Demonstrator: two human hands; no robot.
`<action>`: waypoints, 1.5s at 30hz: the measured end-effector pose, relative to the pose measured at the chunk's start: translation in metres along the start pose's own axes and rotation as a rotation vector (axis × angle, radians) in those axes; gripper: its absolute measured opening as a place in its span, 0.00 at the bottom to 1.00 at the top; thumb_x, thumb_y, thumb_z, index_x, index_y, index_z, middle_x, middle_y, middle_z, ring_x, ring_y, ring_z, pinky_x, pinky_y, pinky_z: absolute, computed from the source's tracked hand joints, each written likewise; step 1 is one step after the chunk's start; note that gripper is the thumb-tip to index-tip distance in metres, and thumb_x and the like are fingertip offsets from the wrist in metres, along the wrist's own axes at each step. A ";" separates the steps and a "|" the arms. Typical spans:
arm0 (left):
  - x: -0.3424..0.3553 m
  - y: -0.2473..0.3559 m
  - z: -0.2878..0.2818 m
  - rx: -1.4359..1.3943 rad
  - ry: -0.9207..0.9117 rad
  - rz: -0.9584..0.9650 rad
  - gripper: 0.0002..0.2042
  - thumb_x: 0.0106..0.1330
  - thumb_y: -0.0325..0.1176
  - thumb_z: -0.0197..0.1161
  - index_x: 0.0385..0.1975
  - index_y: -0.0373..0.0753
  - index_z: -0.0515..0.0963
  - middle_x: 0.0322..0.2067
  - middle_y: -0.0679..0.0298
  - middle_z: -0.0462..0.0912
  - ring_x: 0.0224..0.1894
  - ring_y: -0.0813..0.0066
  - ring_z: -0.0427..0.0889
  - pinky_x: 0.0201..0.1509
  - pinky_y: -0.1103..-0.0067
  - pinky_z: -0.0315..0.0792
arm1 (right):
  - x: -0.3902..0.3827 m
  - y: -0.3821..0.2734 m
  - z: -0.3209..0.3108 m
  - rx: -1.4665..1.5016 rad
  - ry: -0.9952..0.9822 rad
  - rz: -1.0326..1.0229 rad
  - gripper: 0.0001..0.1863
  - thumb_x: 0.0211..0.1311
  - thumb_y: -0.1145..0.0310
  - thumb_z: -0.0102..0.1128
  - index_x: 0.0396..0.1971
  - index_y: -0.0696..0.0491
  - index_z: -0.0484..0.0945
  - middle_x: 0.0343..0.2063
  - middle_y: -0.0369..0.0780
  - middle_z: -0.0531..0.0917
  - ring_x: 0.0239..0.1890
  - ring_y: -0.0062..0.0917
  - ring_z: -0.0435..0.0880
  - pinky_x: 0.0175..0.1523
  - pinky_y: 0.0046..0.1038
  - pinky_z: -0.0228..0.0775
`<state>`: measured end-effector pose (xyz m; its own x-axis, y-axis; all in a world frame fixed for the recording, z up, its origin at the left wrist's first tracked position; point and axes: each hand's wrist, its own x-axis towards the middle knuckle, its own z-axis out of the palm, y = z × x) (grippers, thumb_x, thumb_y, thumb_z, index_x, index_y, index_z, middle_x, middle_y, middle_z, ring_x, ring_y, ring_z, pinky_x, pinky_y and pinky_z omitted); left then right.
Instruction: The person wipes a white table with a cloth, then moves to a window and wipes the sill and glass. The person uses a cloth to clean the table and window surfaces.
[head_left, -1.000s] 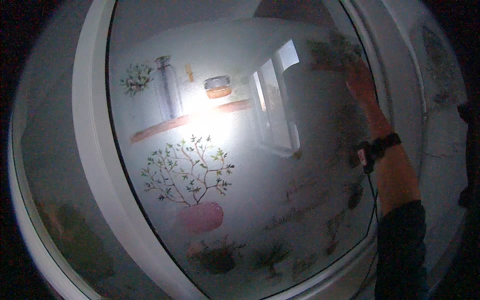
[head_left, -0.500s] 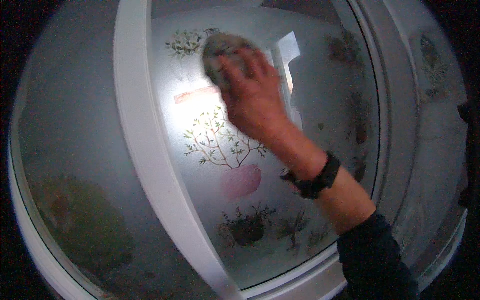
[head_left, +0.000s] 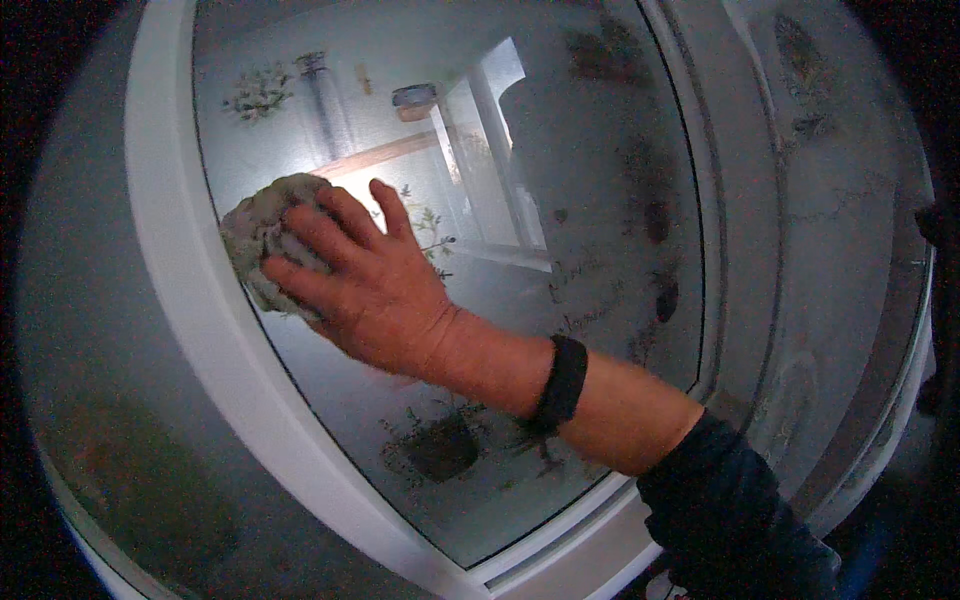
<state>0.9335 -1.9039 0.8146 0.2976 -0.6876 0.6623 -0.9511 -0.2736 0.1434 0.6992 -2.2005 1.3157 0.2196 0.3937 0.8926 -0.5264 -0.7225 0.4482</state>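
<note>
My right hand (head_left: 365, 300) presses a crumpled grey-green cloth (head_left: 270, 240) against a glass pane (head_left: 620, 240). The fingers are bent over the cloth, with the outermost one lifted off to the side. The cloth lies close to the white frame bar on the left. A black band (head_left: 562, 383) circles the wrist, and a dark sleeve (head_left: 720, 500) covers the forearm. Plant pictures show on the pane; the hand covers most of the one in the middle. My left hand is out of view.
A thick white frame bar (head_left: 170, 230) runs down the pane's left side, beside another dark pane (head_left: 75, 270). A dark potted plant picture (head_left: 440, 447) shows low on the glass. White rails (head_left: 560, 530) edge the bottom, and a pale frame (head_left: 735, 300) stands at the right.
My right hand has moved left and downward over the glass with the cloth, uncovering the upper part of the pane. The whole view has shifted, so the frame bar appears farther left.
</note>
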 end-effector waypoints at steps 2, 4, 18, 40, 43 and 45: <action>0.006 -0.005 -0.009 0.010 -0.030 -0.028 0.22 0.73 0.43 0.58 0.13 0.43 0.76 0.14 0.67 0.74 0.15 0.69 0.70 0.19 0.71 0.65 | 0.016 0.026 0.004 -0.052 -0.065 0.034 0.33 0.49 0.59 0.74 0.58 0.37 0.75 0.63 0.42 0.69 0.69 0.45 0.64 0.68 0.60 0.54; 0.012 -0.005 -0.021 0.029 -0.057 -0.050 0.22 0.72 0.44 0.59 0.14 0.43 0.77 0.14 0.66 0.75 0.15 0.68 0.71 0.20 0.71 0.65 | 0.020 0.075 -0.008 -0.163 0.071 0.039 0.34 0.48 0.62 0.74 0.60 0.37 0.75 0.63 0.43 0.70 0.66 0.42 0.69 0.68 0.56 0.57; 0.016 -0.027 -0.095 -0.019 -0.295 -0.252 0.20 0.66 0.50 0.64 0.19 0.42 0.82 0.19 0.59 0.80 0.19 0.60 0.77 0.23 0.68 0.71 | -0.119 0.383 -0.186 -0.998 -0.272 0.275 0.20 0.70 0.60 0.54 0.58 0.50 0.77 0.56 0.48 0.79 0.56 0.47 0.79 0.60 0.47 0.72; 0.020 -0.014 -0.086 -0.136 -0.079 -0.122 0.19 0.75 0.47 0.54 0.25 0.54 0.88 0.23 0.71 0.87 0.23 0.70 0.79 0.34 0.67 0.77 | -0.008 0.142 -0.048 -0.288 0.104 0.481 0.30 0.57 0.69 0.64 0.62 0.50 0.73 0.62 0.54 0.71 0.63 0.54 0.69 0.66 0.54 0.64; 0.011 -0.020 -0.068 0.062 -0.030 -0.067 0.19 0.74 0.52 0.53 0.27 0.55 0.89 0.27 0.70 0.88 0.27 0.67 0.80 0.37 0.65 0.76 | 0.014 0.057 -0.016 -0.181 0.052 0.263 0.35 0.49 0.75 0.69 0.61 0.46 0.74 0.63 0.50 0.71 0.65 0.51 0.69 0.67 0.48 0.64; 0.014 -0.019 -0.063 0.261 0.043 0.102 0.18 0.71 0.54 0.55 0.29 0.56 0.89 0.31 0.68 0.89 0.27 0.64 0.81 0.34 0.64 0.75 | 0.027 0.014 0.006 -0.103 0.037 0.241 0.35 0.45 0.73 0.72 0.60 0.43 0.76 0.63 0.47 0.69 0.66 0.52 0.64 0.70 0.52 0.58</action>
<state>0.9510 -1.8662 0.8674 0.1921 -0.6927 0.6952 -0.9208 -0.3723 -0.1164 0.7028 -2.2035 1.3464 0.0482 0.2390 0.9698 -0.6409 -0.7373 0.2136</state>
